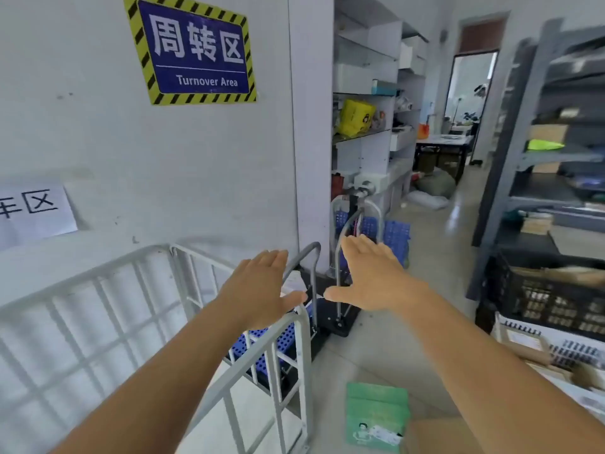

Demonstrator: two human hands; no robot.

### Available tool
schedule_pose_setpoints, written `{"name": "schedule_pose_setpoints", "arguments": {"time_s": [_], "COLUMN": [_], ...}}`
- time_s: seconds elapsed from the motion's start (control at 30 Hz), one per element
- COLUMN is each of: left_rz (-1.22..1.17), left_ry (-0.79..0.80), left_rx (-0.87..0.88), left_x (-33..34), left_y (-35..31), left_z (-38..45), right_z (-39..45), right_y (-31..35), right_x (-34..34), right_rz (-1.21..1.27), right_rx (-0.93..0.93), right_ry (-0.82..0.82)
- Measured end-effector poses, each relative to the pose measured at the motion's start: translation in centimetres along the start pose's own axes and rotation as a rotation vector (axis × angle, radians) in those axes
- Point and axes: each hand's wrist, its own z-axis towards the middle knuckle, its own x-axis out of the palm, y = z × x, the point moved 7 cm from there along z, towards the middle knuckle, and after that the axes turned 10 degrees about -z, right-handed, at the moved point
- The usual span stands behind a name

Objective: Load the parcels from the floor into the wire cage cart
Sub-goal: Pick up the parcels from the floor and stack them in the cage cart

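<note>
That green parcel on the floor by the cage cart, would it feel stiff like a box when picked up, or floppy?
The green parcel looks like a soft plastic mailer lying flat, so it would probably flex or sag rather than hold its shape. Its thin profile suggests it is fairly light. The smooth film could be a little slippery, though it should not roll. Both hands, left and right, are open and empty.

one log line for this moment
left hand: open, empty | right hand: open, empty | green parcel: on floor | cart: beside it

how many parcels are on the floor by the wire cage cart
2 in view: a green parcel on the floor right of the cart, and a brown cardboard box touching its right side at the frame's bottom edge. More may lie out of frame.
</note>
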Motion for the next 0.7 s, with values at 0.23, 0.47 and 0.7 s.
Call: {"name": "schedule_pose_setpoints", "arguments": {"time_s": [0.23,0.47,0.7], "left_rz": [-0.075,-0.052,-0.089], "left_ry": [0.048,0.161,0.258], "left_rx": [0.181,0.425,0.704], "left_x": [4.5,9.2,12.4], "left_y": [-5.6,-11.1,-17.9], "left_z": [5.4,9.4,9.1], "right_z": [-2.7,-7.5,-14.9], "right_y": [-7.9,-13.1,-14.9], "right_x": [3.2,7.3,9.8], "right_rz": [0.021,0.058,0.065], "right_rx": [0.247,0.541,0.857], "right_ry": [0.066,0.087,0.083]}}
